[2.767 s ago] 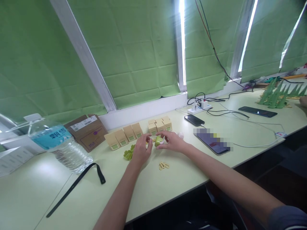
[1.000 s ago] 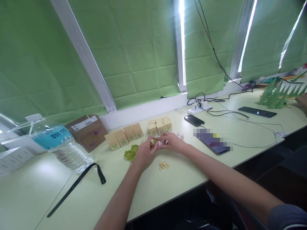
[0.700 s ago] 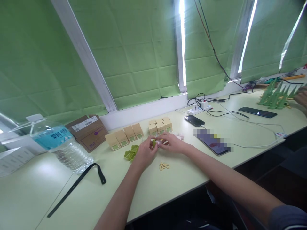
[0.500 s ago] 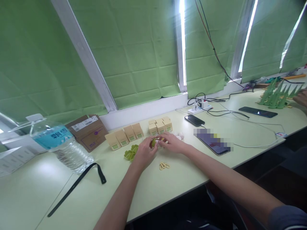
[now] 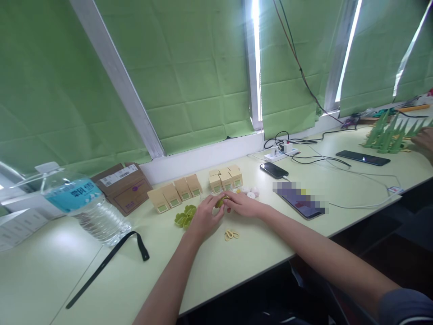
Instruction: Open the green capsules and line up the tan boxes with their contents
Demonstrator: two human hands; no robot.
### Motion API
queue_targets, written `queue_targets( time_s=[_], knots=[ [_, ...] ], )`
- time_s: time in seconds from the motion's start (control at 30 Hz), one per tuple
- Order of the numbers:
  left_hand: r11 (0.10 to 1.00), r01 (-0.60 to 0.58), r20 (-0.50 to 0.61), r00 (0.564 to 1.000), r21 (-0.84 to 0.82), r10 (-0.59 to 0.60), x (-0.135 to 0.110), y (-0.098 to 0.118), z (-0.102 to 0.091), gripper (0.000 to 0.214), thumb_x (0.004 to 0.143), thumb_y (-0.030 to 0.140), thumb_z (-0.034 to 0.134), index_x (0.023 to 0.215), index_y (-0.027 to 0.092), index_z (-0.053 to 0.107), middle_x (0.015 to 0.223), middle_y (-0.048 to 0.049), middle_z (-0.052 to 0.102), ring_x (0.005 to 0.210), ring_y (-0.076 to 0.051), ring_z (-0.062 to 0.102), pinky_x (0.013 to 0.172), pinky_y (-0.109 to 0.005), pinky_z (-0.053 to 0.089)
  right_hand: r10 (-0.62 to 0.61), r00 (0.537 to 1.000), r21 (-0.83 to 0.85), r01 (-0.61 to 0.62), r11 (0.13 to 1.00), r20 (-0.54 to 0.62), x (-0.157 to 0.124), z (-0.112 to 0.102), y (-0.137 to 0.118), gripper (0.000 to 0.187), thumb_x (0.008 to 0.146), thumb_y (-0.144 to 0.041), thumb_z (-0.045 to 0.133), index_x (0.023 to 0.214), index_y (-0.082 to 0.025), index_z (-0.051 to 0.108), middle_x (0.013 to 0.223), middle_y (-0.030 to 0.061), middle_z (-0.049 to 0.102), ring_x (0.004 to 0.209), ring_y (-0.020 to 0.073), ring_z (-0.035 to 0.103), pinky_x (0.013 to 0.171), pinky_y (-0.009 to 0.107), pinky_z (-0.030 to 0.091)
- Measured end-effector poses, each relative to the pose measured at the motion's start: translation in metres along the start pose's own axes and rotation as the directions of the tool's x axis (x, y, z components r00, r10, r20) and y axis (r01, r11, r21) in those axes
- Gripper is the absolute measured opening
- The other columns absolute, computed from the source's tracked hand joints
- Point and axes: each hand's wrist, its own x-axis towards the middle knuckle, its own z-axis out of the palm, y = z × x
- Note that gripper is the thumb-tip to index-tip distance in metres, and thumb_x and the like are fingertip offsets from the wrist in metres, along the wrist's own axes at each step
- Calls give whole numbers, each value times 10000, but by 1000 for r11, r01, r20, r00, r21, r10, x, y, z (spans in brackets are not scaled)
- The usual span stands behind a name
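From the head view: hemmed in behind by small tan boxes (image 5: 172, 195), to the left by green lobed pieces (image 5: 184, 217), to the right by pale round pieces (image 5: 251, 194); nearer, past yellow loops (image 5: 231, 234), open to the front edge of the desk (image 5: 237, 268). Pinching a small green piece (image 5: 221, 201) in the left hand (image 5: 206, 214), barely spread around it. Touching it with the right hand (image 5: 245, 204), curled close; cannot tell whether pinching too, with that grip partly hidden.

green piece (image 5: 221, 202): mostly hidden by fingers (image 5: 234, 199) | co-worker's hand (image 5: 424, 138): cut by right edge | tablet screen (image 5: 299, 197): pixelated
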Motion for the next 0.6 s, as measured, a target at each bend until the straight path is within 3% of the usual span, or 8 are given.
queue_targets(
  time_s=[0.23, 0.6],
  knots=[
    [998, -47, 18, 999, 48, 46, 1, 4, 0, 333, 898, 198, 572, 1228, 215, 607, 912, -51, 654, 820, -183, 602, 749, -317, 489, 45, 999, -25, -45, 999, 14, 2, 1, 4, 212, 965, -239, 435, 1122, -222, 578, 840, 11, 705, 815, 195, 662, 763, 315, 473],
    [953, -183, 48, 983, 243, 176, 0, 3, 4, 270, 876, 172, 550, 1139, 196, 604, 845, -44, 642, 752, -180, 599, 725, -314, 495, 32, 998, 30, -34, 999, 50, 4, 4, 11, 259, 859, -148, 472, 1083, -222, 579, 885, 4, 706, 834, 186, 643, 763, 296, 467]
  ],
)
